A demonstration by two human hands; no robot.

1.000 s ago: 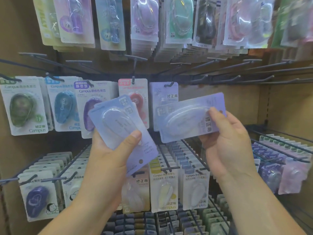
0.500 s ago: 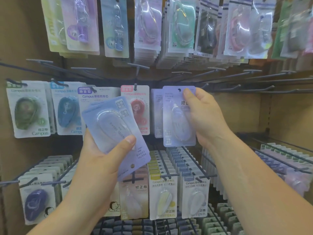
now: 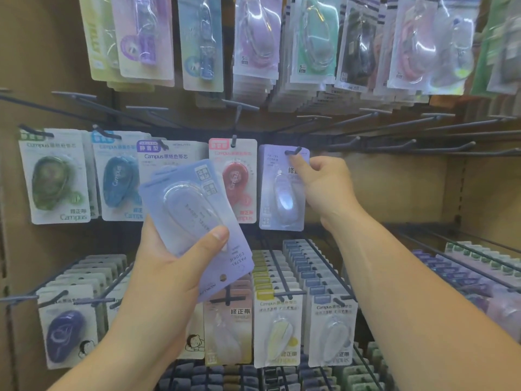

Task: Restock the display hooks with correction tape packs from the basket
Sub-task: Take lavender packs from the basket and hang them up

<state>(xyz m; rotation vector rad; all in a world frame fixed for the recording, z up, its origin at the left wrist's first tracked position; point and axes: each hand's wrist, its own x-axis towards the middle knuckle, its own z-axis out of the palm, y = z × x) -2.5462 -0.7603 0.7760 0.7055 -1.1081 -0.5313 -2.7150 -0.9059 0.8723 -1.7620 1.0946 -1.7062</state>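
Open right of the lavender pack (image 3: pixel 272 193), along the bare hooks (image 3: pixel 406 143). Tight on the left against the red pack (image 3: pixel 235 176) just beside. Hemmed above by the upper row of packs (image 3: pixel 313 46), below by the full lower hooks (image 3: pixel 298 266). Blocked left of centre by the left hand (image 3: pixel 172 266) and its stack of packs (image 3: pixel 191 210).

Person, two hands in view: left hand (image 3: pixel 166 266) and right hand (image 3: pixel 324 187), both bare. Left forearm (image 3: pixel 121 348) and right forearm (image 3: pixel 408 292) are bare too, uncovered all the way to the frame's lower edge. The left thumbnail (image 3: pixel 219 235) is short and trimmed, with creases at the thumb knuckle. Faint tendon lines show at the right wrist. Fine detail on the right fingers is blurred.
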